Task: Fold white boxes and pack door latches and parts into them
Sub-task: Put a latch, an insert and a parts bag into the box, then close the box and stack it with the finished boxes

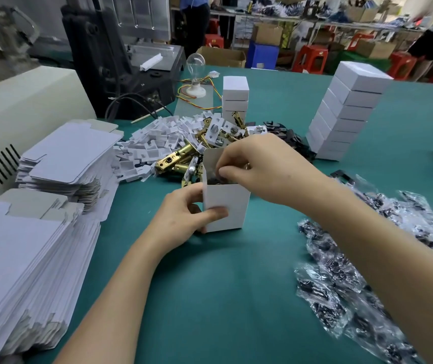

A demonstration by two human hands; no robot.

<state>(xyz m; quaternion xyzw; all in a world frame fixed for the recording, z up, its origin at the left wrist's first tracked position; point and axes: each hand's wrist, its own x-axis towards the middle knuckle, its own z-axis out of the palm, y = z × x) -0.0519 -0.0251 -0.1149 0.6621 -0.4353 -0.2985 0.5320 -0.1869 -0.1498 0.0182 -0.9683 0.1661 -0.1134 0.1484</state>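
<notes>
Left hand grips open box, right hand pinches dark part into it; closed boxes stacked, many flat blanks left.

Flat blanks left – latches behind box.

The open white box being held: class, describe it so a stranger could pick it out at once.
On the green table, find the pile of brass latches. Just in front stands the white box, upright, held by the left hand while the right hand reaches into its top. Unlike the stacked boxes behind, it is open.
</notes>
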